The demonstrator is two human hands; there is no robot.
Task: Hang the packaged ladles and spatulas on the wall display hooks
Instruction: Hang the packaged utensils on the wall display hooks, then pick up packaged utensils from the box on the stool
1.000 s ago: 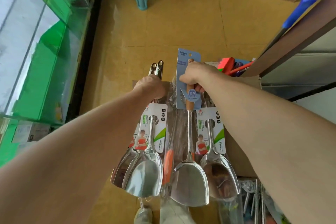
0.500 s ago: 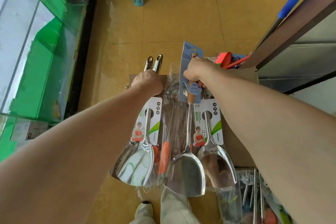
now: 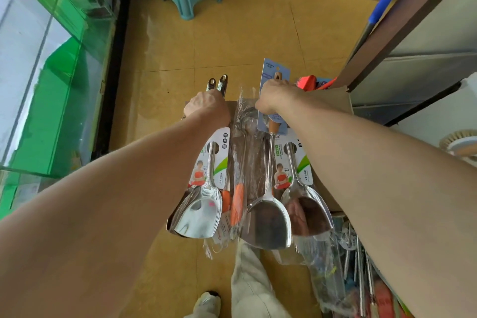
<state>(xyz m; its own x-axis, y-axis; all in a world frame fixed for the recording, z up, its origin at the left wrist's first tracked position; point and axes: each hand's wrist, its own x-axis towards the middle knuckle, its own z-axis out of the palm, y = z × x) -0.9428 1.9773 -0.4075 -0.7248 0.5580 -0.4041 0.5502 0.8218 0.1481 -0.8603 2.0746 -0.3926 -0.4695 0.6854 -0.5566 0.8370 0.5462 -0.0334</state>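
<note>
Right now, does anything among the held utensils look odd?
Yes: between the left hand and right hand, the orange-handled utensil seems to hang handle-down in crumpled clear plastic, unlike the spatulas beside it.

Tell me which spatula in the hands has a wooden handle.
The middle spatula, on the blue card in the right hand; the other spatulas show only steel, on white-green cards.
</note>
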